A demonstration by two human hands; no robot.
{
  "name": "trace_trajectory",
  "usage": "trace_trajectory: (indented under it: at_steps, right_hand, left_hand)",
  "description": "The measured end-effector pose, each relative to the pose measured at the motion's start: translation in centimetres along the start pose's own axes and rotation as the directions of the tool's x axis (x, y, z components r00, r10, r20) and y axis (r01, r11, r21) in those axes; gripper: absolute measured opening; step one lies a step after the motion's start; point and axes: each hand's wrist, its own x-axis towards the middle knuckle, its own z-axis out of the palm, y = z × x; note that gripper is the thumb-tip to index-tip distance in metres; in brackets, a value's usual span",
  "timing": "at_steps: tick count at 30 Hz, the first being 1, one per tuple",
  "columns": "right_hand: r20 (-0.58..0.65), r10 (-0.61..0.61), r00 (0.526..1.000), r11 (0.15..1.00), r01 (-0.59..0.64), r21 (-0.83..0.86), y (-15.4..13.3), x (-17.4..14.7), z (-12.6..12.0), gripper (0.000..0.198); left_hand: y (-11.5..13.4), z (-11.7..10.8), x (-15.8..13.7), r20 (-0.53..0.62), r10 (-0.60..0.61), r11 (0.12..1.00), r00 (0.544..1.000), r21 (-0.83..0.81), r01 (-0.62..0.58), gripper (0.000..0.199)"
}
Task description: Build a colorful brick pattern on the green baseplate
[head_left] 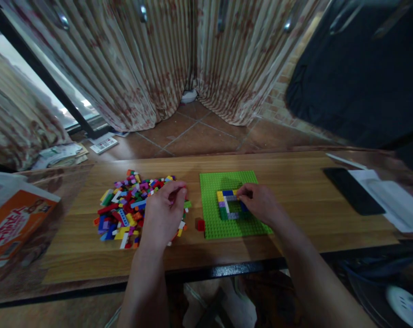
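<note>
A green studded baseplate lies on the wooden table. Built on it is a hollow rectangular wall of toy bricks in yellow, blue, purple, white, grey and green. My right hand reaches in from the right, with thumb and fingers pinched at the wall's far right corner; what sits between them is hidden. Over the right side of a heap of loose toy bricks is my left hand, its fingertips closed together. Something reddish shows by those fingertips, too small to name. One red brick rests beside the baseplate's left edge.
A black phone-like slab and a white tray-like object lie at the table's right end. An orange and white box stands left of the table. Curtains hang beyond the tiled floor.
</note>
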Motion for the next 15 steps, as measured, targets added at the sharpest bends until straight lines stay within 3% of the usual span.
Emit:
trace_trajectory:
  at_steps: [4, 7, 10, 13, 15]
  right_hand:
    - [-0.088, -0.011, 0.996, 1.000, 0.012, 0.001, -1.1, -0.7, 0.3, 0.012]
    - [-0.092, -0.157, 0.983, 0.979, 0.167, 0.115, -3.5, -2.1, 0.8, 0.012]
    - [0.142, -0.354, 0.925, 0.920, 0.316, 0.234, -6.1, -3.8, 1.7, 0.011]
    - [0.287, -0.425, 0.858, 0.902, 0.376, 0.213, -7.6, -4.9, 2.9, 0.024]
    - [0.339, -0.428, 0.838, 0.904, 0.399, 0.155, -7.8, -5.2, 3.6, 0.021]
  left_hand:
    - [0.1, -0.6, -0.1, -0.040, -0.013, 1.000, 0.999, -0.009, 0.012, 0.022]
    - [0.2, -0.9, -0.2, -0.037, -0.021, 1.000, 0.999, -0.004, 0.021, 0.021]
    - [0.2, -1.2, -0.2, -0.040, -0.013, 1.000, 0.999, 0.004, 0.014, 0.020]
    - [0.0, -1.7, -0.2, -0.070, -0.025, 1.000, 0.997, -0.007, 0.025, 0.020]
    - [-0.2, -2.2, -0.2, -0.123, -0.057, 0.998, 0.991, -0.017, 0.055, 0.020]
